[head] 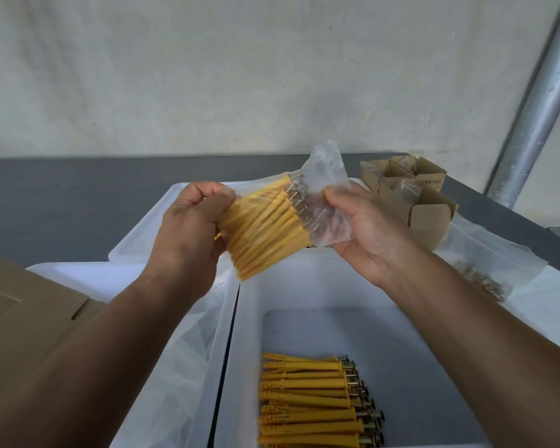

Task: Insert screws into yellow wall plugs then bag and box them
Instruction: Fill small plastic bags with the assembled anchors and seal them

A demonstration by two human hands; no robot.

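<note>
A clear plastic bag (328,176) holds a bundle of yellow wall plugs with screws in them (265,231), raised above the white trays. My left hand (188,234) grips the plug end of the bundle through the bag. My right hand (362,224) pinches the bag's loose open end beside the screw heads. Below, a row of several more yellow plugs with screws (311,402) lies in the near white tray (304,286).
Small open cardboard boxes (417,202) stand at the back right, some with bags inside. A bag of loose screws (479,279) lies at the right. A flat brown carton (23,318) is at the left. A metal pole (540,105) rises at the right.
</note>
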